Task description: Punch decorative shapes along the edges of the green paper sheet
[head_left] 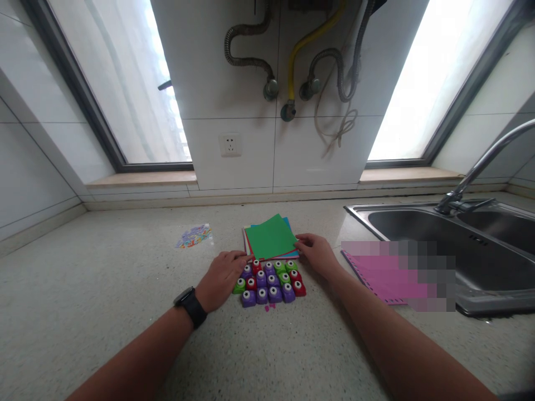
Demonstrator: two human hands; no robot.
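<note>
Lying stacked, straight-edged green paper (272, 237) meets the right hand (319, 255).

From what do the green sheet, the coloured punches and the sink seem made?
Green sheet: probably matte paper or thin card; flat, with crisp edges.
Coloured punches: likely glossy plastic, judging by saturated colours and rounded shapes.
Sink: apparently satin metal, perhaps stainless steel, with soft grey reflections.
</note>
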